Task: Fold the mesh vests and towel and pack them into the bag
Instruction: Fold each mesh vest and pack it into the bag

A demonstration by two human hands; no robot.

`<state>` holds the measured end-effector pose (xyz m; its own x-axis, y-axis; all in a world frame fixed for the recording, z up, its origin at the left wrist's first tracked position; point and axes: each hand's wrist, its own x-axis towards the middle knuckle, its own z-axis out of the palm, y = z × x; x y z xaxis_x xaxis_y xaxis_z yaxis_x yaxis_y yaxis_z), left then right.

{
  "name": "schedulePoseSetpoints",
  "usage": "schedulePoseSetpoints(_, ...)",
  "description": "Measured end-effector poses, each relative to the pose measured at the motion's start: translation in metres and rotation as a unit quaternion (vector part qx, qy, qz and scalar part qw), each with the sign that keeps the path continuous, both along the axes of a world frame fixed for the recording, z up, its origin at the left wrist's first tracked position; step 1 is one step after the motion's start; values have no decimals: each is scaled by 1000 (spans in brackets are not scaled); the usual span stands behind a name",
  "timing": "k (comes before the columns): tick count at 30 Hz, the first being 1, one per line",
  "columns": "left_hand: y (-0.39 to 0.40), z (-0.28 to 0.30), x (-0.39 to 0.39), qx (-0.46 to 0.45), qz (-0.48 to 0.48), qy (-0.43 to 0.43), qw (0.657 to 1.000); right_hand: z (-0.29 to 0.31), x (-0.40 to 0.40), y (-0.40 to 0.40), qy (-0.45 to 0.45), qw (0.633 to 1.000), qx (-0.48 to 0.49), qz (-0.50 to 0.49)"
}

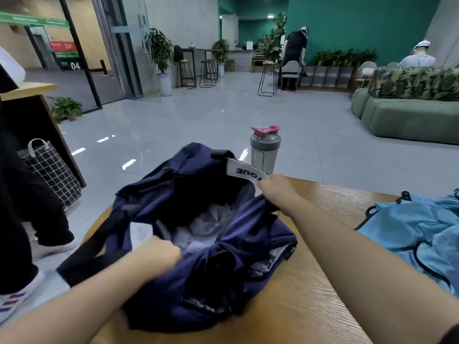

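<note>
A navy blue bag (154,207) lies on the wooden table (310,281) with its mouth spread wide, showing a pale grey lining inside. My left hand (159,254) grips the near edge of the opening. Across the opening, my right hand (278,189) grips the far right rim beside a white strap with black letters (242,171). At the table's right side lies a crumpled heap of light blue cloth with black trim (417,234); mesh vests and towel cannot be told apart in it.
A grey shaker bottle with a pink lid (265,150) stands just behind the bag at the table's far edge. A person's dark trouser legs and sneakers (22,244) stand at the left, beside a checked basket (53,172). Green sofas (407,120) lie far right.
</note>
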<state>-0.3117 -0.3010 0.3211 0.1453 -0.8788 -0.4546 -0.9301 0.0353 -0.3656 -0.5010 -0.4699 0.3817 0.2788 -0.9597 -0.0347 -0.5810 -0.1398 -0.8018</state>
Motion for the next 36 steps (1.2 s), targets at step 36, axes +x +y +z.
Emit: schedulePoseSetpoints(36, -79, 19, -115, -525, -165, 268, 790, -45, -103, 39, -133, 984, -84, -85)
